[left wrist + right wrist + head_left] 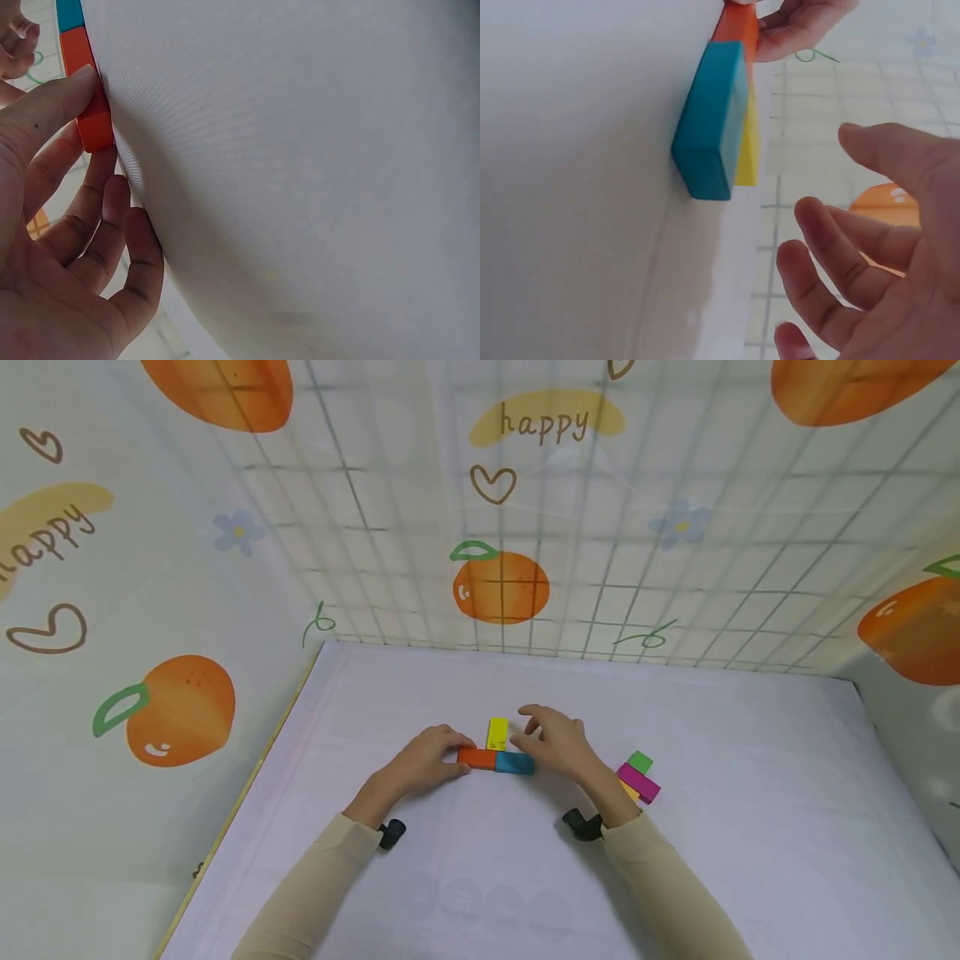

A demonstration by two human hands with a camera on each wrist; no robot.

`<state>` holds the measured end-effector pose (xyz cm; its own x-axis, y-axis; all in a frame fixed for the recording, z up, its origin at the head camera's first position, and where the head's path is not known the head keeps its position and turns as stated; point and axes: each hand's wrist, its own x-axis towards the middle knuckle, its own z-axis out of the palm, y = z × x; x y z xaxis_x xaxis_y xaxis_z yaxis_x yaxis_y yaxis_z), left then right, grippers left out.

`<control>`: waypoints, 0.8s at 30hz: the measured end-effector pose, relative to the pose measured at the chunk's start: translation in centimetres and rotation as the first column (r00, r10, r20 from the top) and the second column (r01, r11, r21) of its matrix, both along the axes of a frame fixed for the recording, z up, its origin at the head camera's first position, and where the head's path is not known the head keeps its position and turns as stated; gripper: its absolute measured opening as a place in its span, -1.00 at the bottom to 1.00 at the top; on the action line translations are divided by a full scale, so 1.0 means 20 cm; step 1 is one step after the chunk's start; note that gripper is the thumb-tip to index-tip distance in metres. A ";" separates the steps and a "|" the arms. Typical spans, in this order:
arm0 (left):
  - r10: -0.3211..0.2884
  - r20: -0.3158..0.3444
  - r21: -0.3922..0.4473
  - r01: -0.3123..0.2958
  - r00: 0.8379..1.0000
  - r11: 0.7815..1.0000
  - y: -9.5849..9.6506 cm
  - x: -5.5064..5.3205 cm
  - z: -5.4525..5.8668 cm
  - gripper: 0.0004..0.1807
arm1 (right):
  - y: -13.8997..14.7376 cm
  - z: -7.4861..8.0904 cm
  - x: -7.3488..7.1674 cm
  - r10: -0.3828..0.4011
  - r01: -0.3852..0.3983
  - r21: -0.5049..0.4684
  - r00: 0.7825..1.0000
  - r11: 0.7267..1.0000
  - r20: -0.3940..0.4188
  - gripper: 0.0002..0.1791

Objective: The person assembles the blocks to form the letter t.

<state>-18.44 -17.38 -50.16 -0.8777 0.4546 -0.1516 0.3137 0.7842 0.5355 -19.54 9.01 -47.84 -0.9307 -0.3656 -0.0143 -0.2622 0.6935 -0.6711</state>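
On the white tabletop an orange block [477, 758] and a blue block [514, 763] lie end to end in a row. Behind their joint lies a yellow block [497, 733], which the right wrist view shows partly hidden by the blue one. My left hand [424, 760] pinches the orange block at its left end, thumb on the near side and fingers behind. Just above and right of the yellow and blue blocks hovers my right hand [557, 742]. Its fingers are loosely bent and apart, with nothing between them, as the right wrist view [885, 247] confirms.
Right of my right forearm lie a green block [640, 762], a magenta block [639, 782] and a yellow-orange block [628, 790], close together; the sleeve side partly covers the last. A patterned cloth wall [405, 585] rises behind the white table [750, 752].
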 end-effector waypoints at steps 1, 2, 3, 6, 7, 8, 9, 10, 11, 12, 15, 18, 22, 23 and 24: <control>0.001 0.002 0.000 -0.001 1.000 1.000 0.00 0.00 0.00 -0.61 | 0.01 0.01 0.01 -0.007 0.007 -0.004 1.000 1.000 -0.003 -0.39; 0.003 0.004 0.002 -0.003 1.000 1.000 0.00 0.00 0.00 -0.61 | 0.02 0.01 0.02 -0.011 0.011 -0.006 1.000 1.000 -0.008 -0.39; 0.005 0.005 -0.003 -0.005 1.000 1.000 0.00 0.00 0.00 -0.61 | 0.03 0.01 0.02 -0.012 0.012 -0.009 1.000 1.000 -0.014 -0.39; 0.011 0.010 -0.005 -0.011 1.000 1.000 0.00 0.00 -0.01 -0.60 | 0.05 0.02 0.05 -0.012 0.011 -0.012 0.999 1.000 -0.036 -0.40; 0.013 0.011 -0.004 -0.013 1.000 1.000 0.00 0.00 -0.01 -0.60 | 0.06 0.02 0.06 -0.011 0.011 -0.015 0.999 1.000 -0.043 -0.41; 0.015 0.012 -0.004 -0.015 1.000 1.000 0.00 0.00 -0.01 -0.60 | 0.07 0.03 0.07 -0.009 0.009 -0.016 0.999 1.000 -0.051 -0.41; 0.016 0.011 -0.005 -0.016 1.000 1.000 0.00 0.00 -0.01 -0.60 | 0.08 0.03 0.08 -0.008 0.007 -0.017 0.998 1.000 -0.061 -0.42; 0.018 0.011 -0.005 -0.018 1.000 1.000 0.00 0.00 -0.01 -0.60 | 0.09 0.04 0.09 -0.007 0.006 -0.020 0.997 1.000 -0.071 -0.43; 0.019 0.010 -0.006 -0.019 1.000 1.000 0.00 0.00 -0.01 -0.61 | 0.10 0.04 0.10 -0.007 0.005 -0.022 0.997 1.000 -0.079 -0.43; 0.019 0.009 -0.007 -0.019 1.000 1.000 0.00 0.00 -0.01 -0.61 | 0.10 0.04 0.11 -0.007 0.005 -0.025 0.996 1.000 -0.088 -0.44; 0.024 0.014 -0.008 -0.024 1.000 1.000 0.01 0.00 0.00 -0.61 | 0.13 0.05 0.14 -0.012 0.008 -0.034 0.995 0.999 -0.103 -0.45; 0.028 0.022 -0.006 -0.028 0.999 1.000 0.01 0.01 0.01 -0.60 | 0.15 0.06 0.18 -0.016 0.012 -0.041 0.993 0.999 -0.113 -0.46; 0.031 0.024 -0.009 -0.030 0.999 0.999 0.01 0.01 0.01 -0.60 | 0.18 0.06 0.21 -0.022 0.016 -0.048 0.991 0.999 -0.135 -0.48; 0.031 0.024 -0.010 -0.031 0.999 0.999 0.01 0.01 0.01 -0.60 | 0.19 0.06 0.22 -0.023 0.016 -0.051 0.989 0.999 -0.144 -0.49; 0.032 0.024 -0.009 -0.032 0.999 0.999 0.01 0.01 0.01 -0.60 | 0.19 0.05 0.23 -0.025 0.017 -0.052 0.988 0.998 -0.152 -0.49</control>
